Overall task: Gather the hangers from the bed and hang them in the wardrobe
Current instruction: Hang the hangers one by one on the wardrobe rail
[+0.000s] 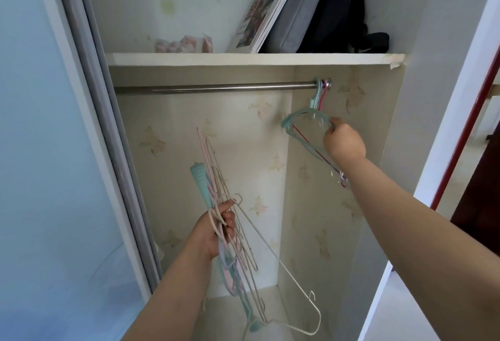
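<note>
Gripping hung hangers (305, 129), right hand (343, 143)

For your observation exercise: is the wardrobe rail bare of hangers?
No: hangers hook over the rail at its right end, by the right hand.

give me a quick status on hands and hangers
Left hand grips bundle of hangers. Right hand holds teal hanger, hooked on rail at right end. Rail otherwise free.
</note>
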A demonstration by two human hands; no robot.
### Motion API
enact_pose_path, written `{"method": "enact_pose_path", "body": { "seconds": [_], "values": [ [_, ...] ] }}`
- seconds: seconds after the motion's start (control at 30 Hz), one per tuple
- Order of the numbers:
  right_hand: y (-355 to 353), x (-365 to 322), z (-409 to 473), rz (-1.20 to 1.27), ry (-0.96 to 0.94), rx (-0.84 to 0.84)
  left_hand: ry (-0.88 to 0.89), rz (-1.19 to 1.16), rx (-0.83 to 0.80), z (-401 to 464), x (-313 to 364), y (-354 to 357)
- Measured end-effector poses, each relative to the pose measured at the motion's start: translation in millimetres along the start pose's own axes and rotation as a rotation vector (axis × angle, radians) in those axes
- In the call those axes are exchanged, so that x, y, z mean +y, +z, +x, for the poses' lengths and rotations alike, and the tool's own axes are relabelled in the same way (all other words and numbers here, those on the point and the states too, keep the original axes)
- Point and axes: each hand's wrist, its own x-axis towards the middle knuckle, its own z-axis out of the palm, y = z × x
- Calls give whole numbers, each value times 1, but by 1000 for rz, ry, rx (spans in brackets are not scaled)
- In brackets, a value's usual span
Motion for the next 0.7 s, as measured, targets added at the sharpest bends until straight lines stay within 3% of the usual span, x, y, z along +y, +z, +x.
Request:
{"method": "enact_pose_path", "body": {
  "seconds": [0.17, 0.23, 0.33, 0.37, 0.43, 0.5, 0.57, 0.63, 0.7],
  "values": [
    [7, 23, -2, 37, 74, -18, -15, -41, -84, -3, -1, 1],
    [13, 29, -17, -14, 62, 61, -35, -29, -105, -1, 1, 1],
    [29, 37, -65, -59, -234, 354, -41, -31, -156, 1, 1, 0],
    [38, 39, -86, 13, -360, 319, -37, -27, -184, 1, -1, 0],
    [57, 44, -129, 110, -433, -114, -42, -2, -249, 1, -1, 0],
    [78, 55, -166, 69, -310, -671, -70, 35, -328, 0, -1, 1],
    [97, 72, -192, -7, -208, -1014, -104, 53, -372, -2, -2, 3],
    [110, 87, -209, -10, -139, -1079, -112, 32, -397, -5, -5, 3],
    [117, 94, -218, 27, -104, -953, -115, -2, -408, -8, -10, 1]
  ]
}}
